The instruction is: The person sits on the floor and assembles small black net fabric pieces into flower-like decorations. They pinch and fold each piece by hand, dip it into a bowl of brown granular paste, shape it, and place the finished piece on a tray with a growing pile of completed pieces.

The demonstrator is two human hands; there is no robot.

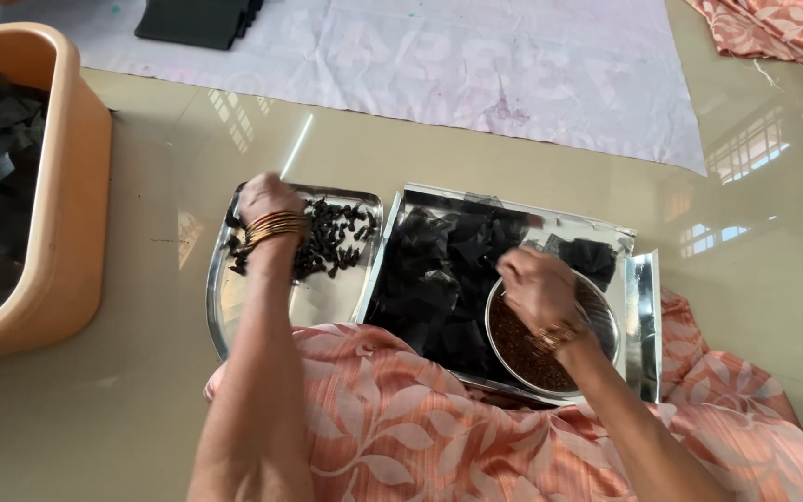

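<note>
My left hand [267, 198] reaches over a small steel tray [220, 297] and rests among a heap of small black folded pieces [336, 242]; whether it grips one is hidden. My right hand [536, 284] hovers over a round steel bowl [606, 321] of dark brown grainy filling [522, 351], fingers bent down at the bowl's edge. The bowl sits on a larger steel tray [643, 307] covered with flat black paper squares [439, 270].
An orange plastic tub [72, 204] of black scraps stands at the left. A pale cloth [476, 65] lies across the floor beyond the trays, with a stack of black sheets [197, 20] on it. Peach floral fabric [401, 428] covers my lap.
</note>
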